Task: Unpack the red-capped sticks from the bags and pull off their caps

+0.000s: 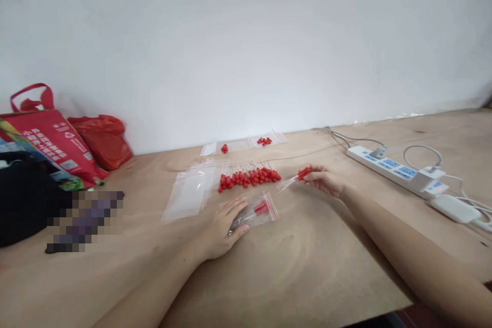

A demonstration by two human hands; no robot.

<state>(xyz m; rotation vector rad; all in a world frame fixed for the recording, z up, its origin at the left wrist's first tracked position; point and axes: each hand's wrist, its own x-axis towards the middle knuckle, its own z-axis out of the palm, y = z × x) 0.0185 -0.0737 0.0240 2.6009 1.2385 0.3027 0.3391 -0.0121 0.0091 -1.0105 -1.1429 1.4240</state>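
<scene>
My left hand [229,228] lies over a clear zip bag [271,207] on the tabletop, fingers stretched out and thumb apart. Inside that bag, red-tipped thin sticks [261,207] show through the plastic. My right hand [322,180] pinches a small bunch of clear, thin sticks with red heads [304,173] just above the wood, their pale ends pointing left. Between and beyond my hands, a row of red-headed sticks [249,178] lies with heads towards me. What exactly these sticks are, I cannot tell. Flat clear bags [189,195] are stacked left of the row.
Against the wall, more clear bags hold red-headed pieces [264,141]. A white power strip [395,170] with plugs, an adapter [454,208] and cables lies on the right. At left stand a red shopping bag [54,136], a red plastic bag [102,138] and a black item [26,205].
</scene>
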